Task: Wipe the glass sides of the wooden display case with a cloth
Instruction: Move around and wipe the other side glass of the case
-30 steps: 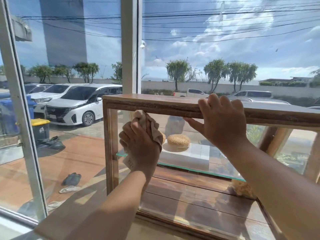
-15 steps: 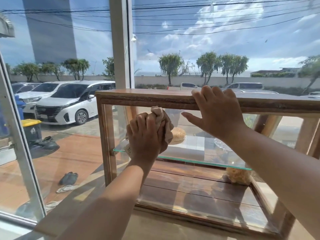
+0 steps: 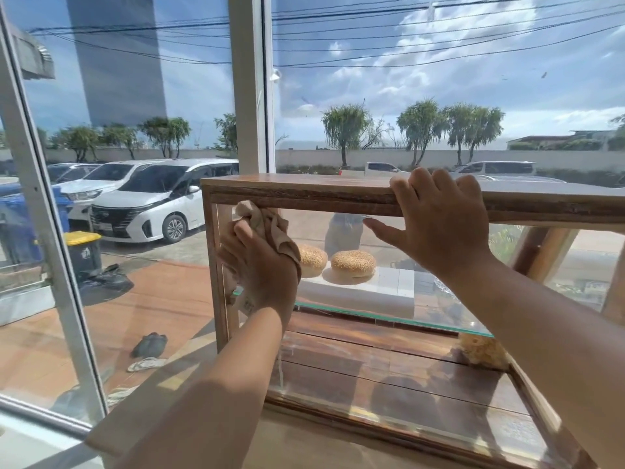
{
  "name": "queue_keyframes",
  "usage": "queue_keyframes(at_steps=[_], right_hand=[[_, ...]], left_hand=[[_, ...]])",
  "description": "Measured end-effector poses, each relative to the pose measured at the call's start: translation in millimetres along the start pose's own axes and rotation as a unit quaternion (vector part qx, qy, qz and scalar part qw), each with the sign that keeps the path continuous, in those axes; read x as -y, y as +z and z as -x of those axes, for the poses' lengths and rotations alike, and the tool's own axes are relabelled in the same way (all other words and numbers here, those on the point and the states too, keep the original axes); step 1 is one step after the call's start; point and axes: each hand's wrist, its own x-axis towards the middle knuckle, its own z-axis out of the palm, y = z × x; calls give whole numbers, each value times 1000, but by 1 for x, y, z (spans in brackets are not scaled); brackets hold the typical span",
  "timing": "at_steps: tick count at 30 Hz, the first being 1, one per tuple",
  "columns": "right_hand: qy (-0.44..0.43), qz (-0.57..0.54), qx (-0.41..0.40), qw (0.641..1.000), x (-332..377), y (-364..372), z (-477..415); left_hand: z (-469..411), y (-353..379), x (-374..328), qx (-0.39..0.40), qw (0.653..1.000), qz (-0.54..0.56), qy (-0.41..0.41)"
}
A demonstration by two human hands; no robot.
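A wooden display case with glass sides stands in front of me by a big window. My left hand clutches a crumpled beige cloth and presses it on the front glass near the upper left corner. My right hand lies over the top front rail, fingers on top, thumb spread against the glass. Inside, two sesame buns sit on a white block on a glass shelf.
The case rests on a pale counter against the window frame. Outside are parked white cars, a yellow-lidded bin and sandals on a terracotta floor. Something pale and lumpy lies at the case's lower right.
My left hand with the cloth slid right across the front glass, then back left and up toward the corner. My right hand stayed on the top rail.
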Motion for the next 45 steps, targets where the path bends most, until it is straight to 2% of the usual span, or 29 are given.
queue_keyframes(at_steps=[4, 6, 8, 11, 17, 22, 25, 27, 29, 31, 33, 34, 36, 38, 42, 45], right_hand=[[2, 0, 0, 1000, 1, 0, 0], [4, -1, 0, 1000, 1, 0, 0], [7, 3, -2, 1000, 1, 0, 0], [8, 8, 0, 1000, 2, -1, 0], [11, 11, 4, 1000, 2, -1, -1], [14, 14, 3, 1000, 3, -1, -1], [13, 17, 4, 1000, 2, -1, -1], [13, 18, 5, 1000, 3, -1, -1], [13, 17, 3, 1000, 3, 0, -1], [12, 17, -2, 1000, 3, 0, -1], [12, 18, 0, 1000, 2, -1, 0], [12, 18, 3, 1000, 3, -1, -1], [10, 14, 11, 1000, 3, -2, -1], [13, 12, 13, 1000, 2, 0, 0], [15, 14, 11, 1000, 3, -2, -1], [12, 20, 15, 1000, 3, -2, 0]], left_hand=[[21, 3, -4, 1, 993, 3, 118], [24, 2, 2, 16, 988, -18, 153], [14, 2, 10, -4, 986, -32, 163], [-4, 6, 25, -30, 988, -58, 137], [-19, 3, 32, -71, 993, -90, 5], [-10, 15, 8, -56, 998, 10, -2], [8, 12, -11, -53, 994, 50, 76], [27, 13, -15, -21, 982, 42, 185], [41, 15, -7, -6, 942, -1, 336], [36, 15, 6, -6, 894, -27, 447], [19, 14, 19, -12, 869, -38, 493], [10, 12, 25, -20, 867, -48, 495], [-8, 8, 38, -41, 886, -76, 455], [-18, 7, 49, -56, 920, -96, 377], [-14, 7, 47, -51, 989, -27, 134], [-1, 14, 24, -66, 997, 33, -16]])
